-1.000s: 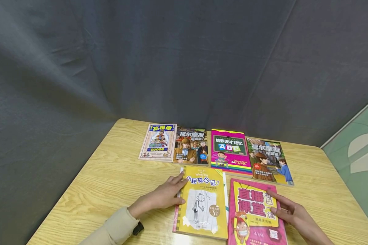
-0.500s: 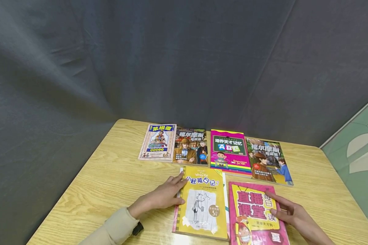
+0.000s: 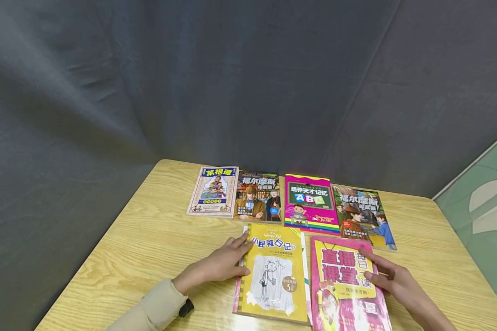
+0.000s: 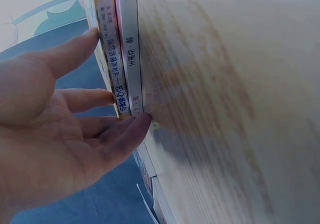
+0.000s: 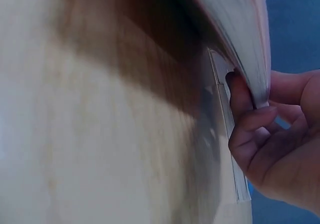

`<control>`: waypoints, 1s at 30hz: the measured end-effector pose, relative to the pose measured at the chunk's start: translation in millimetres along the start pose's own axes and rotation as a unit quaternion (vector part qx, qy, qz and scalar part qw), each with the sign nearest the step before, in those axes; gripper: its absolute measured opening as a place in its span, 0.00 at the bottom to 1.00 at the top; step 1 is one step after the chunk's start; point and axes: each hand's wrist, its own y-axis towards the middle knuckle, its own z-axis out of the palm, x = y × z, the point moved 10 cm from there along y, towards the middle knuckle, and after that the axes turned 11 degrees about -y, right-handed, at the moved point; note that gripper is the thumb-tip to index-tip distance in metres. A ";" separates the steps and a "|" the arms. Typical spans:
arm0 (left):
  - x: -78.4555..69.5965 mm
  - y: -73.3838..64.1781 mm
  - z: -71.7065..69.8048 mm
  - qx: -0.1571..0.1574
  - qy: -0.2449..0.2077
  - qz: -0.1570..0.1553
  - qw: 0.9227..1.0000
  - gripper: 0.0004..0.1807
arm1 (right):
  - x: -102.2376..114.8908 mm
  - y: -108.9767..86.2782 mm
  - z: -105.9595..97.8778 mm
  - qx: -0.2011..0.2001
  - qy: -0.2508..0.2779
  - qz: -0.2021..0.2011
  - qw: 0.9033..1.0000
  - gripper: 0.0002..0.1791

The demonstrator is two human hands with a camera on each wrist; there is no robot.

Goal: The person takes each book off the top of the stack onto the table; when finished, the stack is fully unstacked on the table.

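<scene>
My right hand (image 3: 401,285) holds the pink book (image 3: 348,294) by its right edge in the head view. In the right wrist view the right fingers (image 5: 245,139) curl under that book's corner, its pages (image 5: 245,38) bowed and raised off the tabletop. Against the left side of a yellow comic-diary book (image 3: 273,271) rests my left hand (image 3: 221,262), fingers loosely bent. That book lies flat on another book, whose white spine (image 4: 131,48) shows beside the yellow one's spine (image 4: 112,53) in the left wrist view. Left fingertips touch both spines.
Along the table's back lie a cream book (image 3: 214,191), a detective book (image 3: 257,197), a magenta ABC book (image 3: 311,204) and another detective book (image 3: 364,218). The wooden table (image 3: 149,239) meets a dark grey curtain (image 3: 248,82) behind. A green-patterned cloth (image 3: 480,207) hangs at right.
The pink book in my right hand dipped towards me, then came back up and tilts, with glare now on its lower cover. My left hand and the yellow book have stayed put.
</scene>
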 end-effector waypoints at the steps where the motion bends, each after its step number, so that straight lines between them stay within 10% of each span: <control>1: 0.0 0.1 0.0 0.000 0.001 -0.001 1.000 0.40 | 1.4 1.0 -1.1 -0.003 -0.007 -0.001 1.000 0.40; 15: 0.8 0.5 0.9 0.002 0.002 -0.005 1.000 0.41 | 8.7 10.5 -4.6 -0.061 -0.203 -0.038 0.976 0.35; 25: 0.6 0.1 1.1 0.003 0.000 -0.006 1.000 0.41 | 44.0 -5.7 -17.1 -0.207 -0.398 -0.050 0.892 0.28; 30: 1.2 0.2 1.1 0.002 0.000 -0.006 1.000 0.41 | 69.2 -9.1 -8.3 -0.170 -0.349 -0.069 0.919 0.24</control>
